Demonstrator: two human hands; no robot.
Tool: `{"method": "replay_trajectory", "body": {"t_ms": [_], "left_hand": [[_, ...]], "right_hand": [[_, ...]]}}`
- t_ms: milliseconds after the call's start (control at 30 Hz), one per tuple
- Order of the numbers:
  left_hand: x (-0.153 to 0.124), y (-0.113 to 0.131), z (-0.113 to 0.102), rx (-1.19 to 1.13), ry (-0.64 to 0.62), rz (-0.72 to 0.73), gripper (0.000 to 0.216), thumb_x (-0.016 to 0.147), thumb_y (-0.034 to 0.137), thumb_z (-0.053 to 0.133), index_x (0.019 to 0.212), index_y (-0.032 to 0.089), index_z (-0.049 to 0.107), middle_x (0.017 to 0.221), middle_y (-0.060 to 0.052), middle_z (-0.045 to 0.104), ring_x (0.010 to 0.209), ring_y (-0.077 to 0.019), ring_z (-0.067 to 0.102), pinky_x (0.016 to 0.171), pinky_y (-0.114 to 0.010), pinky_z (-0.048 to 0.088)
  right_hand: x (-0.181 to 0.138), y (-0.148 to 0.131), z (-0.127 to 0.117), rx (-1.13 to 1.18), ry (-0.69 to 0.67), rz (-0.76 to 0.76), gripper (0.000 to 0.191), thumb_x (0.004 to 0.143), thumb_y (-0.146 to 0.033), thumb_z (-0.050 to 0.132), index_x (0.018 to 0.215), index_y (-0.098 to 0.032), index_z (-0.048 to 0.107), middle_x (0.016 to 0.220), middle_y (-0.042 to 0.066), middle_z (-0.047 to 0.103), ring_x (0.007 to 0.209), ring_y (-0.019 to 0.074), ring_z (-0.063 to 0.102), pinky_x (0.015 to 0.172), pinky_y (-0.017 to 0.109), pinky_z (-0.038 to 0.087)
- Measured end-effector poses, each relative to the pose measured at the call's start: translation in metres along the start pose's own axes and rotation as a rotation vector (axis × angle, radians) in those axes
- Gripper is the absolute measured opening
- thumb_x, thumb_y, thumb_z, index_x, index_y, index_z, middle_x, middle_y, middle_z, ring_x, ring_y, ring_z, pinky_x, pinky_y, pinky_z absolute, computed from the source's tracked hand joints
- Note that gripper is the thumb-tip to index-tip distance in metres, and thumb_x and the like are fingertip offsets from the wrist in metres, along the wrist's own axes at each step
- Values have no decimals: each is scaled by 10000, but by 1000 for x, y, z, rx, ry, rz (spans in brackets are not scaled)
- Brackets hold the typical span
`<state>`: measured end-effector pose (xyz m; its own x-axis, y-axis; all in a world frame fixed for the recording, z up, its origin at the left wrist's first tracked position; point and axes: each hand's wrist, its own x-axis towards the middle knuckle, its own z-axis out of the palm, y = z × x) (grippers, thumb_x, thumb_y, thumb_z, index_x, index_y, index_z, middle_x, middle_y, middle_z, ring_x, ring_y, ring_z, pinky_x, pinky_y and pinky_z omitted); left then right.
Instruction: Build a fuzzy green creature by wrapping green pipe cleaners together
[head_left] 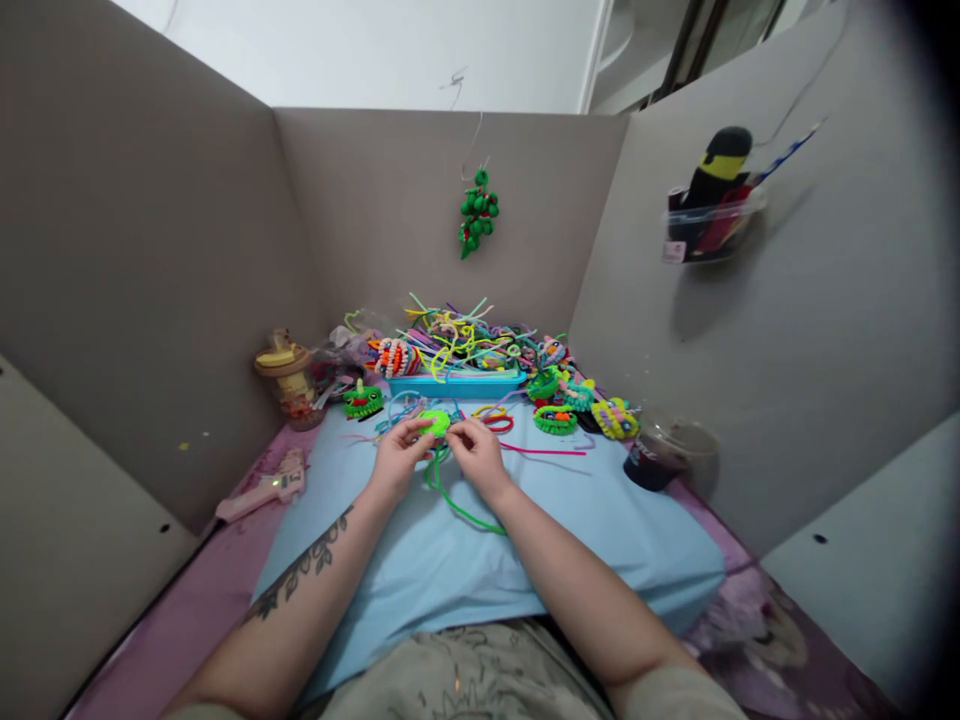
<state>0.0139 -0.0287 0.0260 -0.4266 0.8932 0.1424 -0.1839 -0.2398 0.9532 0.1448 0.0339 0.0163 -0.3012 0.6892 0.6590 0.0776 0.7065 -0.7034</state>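
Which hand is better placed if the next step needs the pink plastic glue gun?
Probably the left hand: the pink plastic glue gun lies by the left edge of the blue cloth, farther from the right hand. Both hands are at the lime-green fuzzy piece.

The left hand point(400, 450) is gripping a neon-green fuzzy piece point(435, 424), the right hand point(478, 452) is pinching at its edge, a pink glue gun point(270, 488) is lying leftward, and pipe cleaners point(457, 335) are overflowing a blue tray point(457, 386).
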Motion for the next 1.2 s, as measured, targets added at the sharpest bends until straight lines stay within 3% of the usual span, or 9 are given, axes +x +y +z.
{"method": "replay_trajectory", "body": {"t_ms": [267,633,833,1200], "left_hand": [[2,-8,2,16,94,39,393,584,321,779,915,152,651,842,-66,695,688,-156,645,547,-216,492],[-2,-7,7,2,53,62,355,600,297,771,900,153,649,857,-63,700,716,-153,640,598,-230,495],[-2,-7,7,-22,52,52,362,586,292,780,888,146,645,834,-56,700,708,-146,635,614,-233,486],[1,-15,7,-37,53,132,314,603,269,766,866,153,641,884,-57,707,789,-154,646,770,-288,484]], "right_hand": [[-8,0,8,-17,10,19,154,827,-282,521,813,-197,649,781,24,674,679,150,597,659,258,464],[-6,1,8,-74,85,18,137,822,-249,535,831,-198,662,811,27,690,699,158,609,705,279,468],[-4,-1,6,-120,132,-61,117,800,-207,547,750,-190,652,780,48,648,794,180,582,757,311,456],[-5,-6,9,58,90,3,139,787,-221,549,727,-188,670,747,44,635,734,167,578,676,284,450]]}}
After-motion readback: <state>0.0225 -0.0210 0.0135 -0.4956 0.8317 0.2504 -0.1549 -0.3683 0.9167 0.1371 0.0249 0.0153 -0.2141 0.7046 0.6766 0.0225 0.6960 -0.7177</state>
